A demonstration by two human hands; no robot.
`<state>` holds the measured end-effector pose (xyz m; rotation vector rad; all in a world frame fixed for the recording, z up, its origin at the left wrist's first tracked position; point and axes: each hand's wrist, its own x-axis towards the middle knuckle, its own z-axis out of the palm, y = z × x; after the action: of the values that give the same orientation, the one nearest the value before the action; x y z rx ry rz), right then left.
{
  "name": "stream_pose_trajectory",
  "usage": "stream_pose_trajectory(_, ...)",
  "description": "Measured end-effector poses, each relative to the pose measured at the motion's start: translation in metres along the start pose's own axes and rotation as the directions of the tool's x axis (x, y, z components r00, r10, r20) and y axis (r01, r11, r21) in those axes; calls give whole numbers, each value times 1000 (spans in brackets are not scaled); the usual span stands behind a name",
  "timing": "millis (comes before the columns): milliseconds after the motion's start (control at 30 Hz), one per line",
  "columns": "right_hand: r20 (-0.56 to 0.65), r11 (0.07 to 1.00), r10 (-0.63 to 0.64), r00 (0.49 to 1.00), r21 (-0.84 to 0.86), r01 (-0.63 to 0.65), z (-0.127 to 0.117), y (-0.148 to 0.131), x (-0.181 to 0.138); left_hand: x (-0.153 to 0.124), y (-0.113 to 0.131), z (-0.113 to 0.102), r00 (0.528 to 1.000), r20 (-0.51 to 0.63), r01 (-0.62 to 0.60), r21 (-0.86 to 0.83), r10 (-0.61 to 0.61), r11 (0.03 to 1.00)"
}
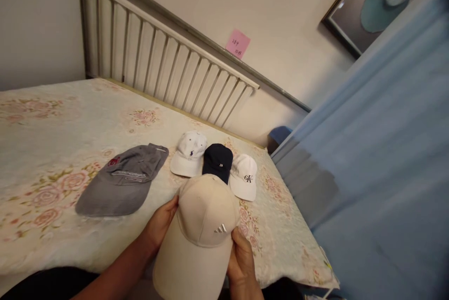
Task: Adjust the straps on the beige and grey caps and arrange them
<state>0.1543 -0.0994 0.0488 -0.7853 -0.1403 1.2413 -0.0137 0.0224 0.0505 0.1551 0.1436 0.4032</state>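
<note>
I hold a beige baseball cap [198, 230] with a small white striped logo above the near edge of the bed, brim toward me. My left hand [162, 223] grips its left side and my right hand [241, 259] grips the right side by the brim. Just beyond it on the bed lie a white cap with a small dark emblem [189, 154], a navy cap [218, 162] and a white cap with black letters [244, 176] in a row. A grey cap [122, 180] lies flattened to the left.
The bed [52, 150] has a pale floral cover and a slatted headboard [164, 66] against the wall. A pink note [237, 43] is stuck on the wall. A blue curtain [379, 159] hangs at the right, with a framed picture [379, 0] above.
</note>
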Motion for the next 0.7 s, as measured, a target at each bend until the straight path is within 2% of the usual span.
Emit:
stream_pose_trajectory(133, -3, 999, -20, 1000, -35, 20, 1, -1, 0, 3, 5, -12, 997, 75, -22, -12, 23, 1000)
stream_pose_trajectory(300, 26, 999, 4, 1000, -35, -3, 3, -3, -1, 2, 6, -12, 999, -4, -49, 51, 49, 997)
stream_pose_trajectory(467, 49, 997, 43, 998, -70, -39, 8, -5, -3, 0, 7, -15, 998, -18, -53, 61, 54, 997)
stream_pose_trajectory(700, 39, 995, 23, 999, -100, -19, 14, -6, -7, 3, 8, -24, 994, -50, -93, 93, 98, 991)
